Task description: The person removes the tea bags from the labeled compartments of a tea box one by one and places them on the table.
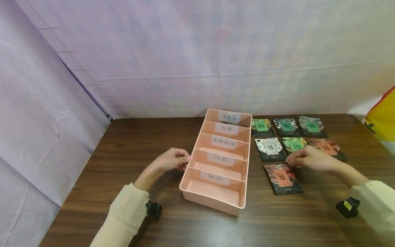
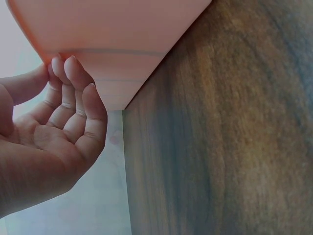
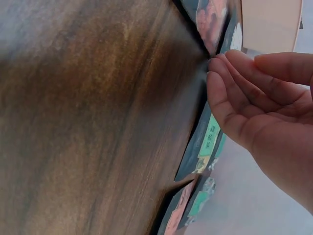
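A pink divided box (image 1: 213,202) with paper-labelled compartments stands on the table. At its left rim is my left hand (image 1: 174,159), thumb on the rim and curled fingertips against the outer wall; the left wrist view shows this hand (image 2: 58,117) close up. My right hand (image 1: 314,158), fingers loosely bent, is right at the upper corner of a black tea packet with a red label (image 1: 283,179). In the right wrist view, nothing shows between the thumb and fingers of this hand (image 3: 264,93). Behind it lies a green-labelled tea packet (image 1: 293,144), partly covered by the hand.
Beyond my right hand lie more tea packets: a white-labelled one (image 1: 270,149), a red-labelled one (image 1: 328,148) and several green-labelled ones along the back. Something dark (image 1: 234,124) lies in the box's farthest compartment. A pale cloth (image 1: 185,68) hangs behind the table.
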A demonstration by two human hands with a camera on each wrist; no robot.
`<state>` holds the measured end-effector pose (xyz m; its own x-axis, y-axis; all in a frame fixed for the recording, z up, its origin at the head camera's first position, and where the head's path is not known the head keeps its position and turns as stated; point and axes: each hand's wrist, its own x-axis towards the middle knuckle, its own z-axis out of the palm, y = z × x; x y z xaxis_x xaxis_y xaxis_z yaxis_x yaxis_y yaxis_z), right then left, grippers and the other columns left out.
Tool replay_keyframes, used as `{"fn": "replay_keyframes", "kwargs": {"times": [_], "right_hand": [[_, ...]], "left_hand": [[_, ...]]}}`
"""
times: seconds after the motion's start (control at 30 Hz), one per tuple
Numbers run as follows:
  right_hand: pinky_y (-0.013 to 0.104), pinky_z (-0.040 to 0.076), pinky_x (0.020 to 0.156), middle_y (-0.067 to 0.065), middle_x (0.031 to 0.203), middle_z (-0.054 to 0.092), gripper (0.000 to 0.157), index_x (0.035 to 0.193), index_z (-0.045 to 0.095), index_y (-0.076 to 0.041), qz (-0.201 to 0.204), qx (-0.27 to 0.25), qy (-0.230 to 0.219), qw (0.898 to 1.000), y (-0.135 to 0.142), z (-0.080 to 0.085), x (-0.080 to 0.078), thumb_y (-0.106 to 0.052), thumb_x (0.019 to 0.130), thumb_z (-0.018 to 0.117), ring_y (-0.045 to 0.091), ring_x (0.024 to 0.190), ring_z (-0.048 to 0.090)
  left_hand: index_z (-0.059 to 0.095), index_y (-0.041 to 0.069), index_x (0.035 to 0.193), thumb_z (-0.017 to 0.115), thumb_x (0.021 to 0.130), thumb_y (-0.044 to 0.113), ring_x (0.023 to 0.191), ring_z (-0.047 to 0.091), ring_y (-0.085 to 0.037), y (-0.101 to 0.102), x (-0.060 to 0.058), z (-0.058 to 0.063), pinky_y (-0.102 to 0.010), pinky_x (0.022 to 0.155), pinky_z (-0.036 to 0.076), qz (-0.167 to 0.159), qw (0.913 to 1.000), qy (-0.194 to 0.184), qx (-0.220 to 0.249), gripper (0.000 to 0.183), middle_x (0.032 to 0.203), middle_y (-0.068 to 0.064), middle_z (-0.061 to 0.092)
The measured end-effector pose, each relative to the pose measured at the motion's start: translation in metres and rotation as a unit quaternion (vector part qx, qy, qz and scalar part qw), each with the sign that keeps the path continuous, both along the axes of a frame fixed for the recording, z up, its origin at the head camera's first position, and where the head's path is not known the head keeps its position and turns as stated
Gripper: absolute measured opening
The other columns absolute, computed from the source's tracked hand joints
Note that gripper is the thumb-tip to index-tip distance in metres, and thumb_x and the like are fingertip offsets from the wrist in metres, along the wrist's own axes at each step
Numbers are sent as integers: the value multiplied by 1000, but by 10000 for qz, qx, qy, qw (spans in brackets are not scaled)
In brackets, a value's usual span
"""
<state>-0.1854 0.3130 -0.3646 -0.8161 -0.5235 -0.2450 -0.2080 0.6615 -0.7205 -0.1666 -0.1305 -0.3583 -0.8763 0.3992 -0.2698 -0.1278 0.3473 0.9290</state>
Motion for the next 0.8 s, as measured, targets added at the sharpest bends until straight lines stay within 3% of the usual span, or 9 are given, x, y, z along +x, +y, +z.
{"fn": "replay_keyframes", "kwargs": {"times": [0.47,0.8], "right_hand": [[31,52,68,23,98,63,20,100,62,11,-126,-108,364,9992,3,14,-2,1,91,47,10,81,62],[32,51,72,23,107,60,25,110,59,9,-215,44,407,9989,-3,27,-5,-7,95,46,22,87,63]], "left_hand": [[55,-4,78,51,92,6,57,53,-12,-1,-1,-1,-30,59,48,5,9999,87,-93,17,62,-1,53],[54,-4,78,51,92,6,57,52,-12,0,0,0,-29,58,47,2,10000,57,-56,18,62,-1,52]]}}
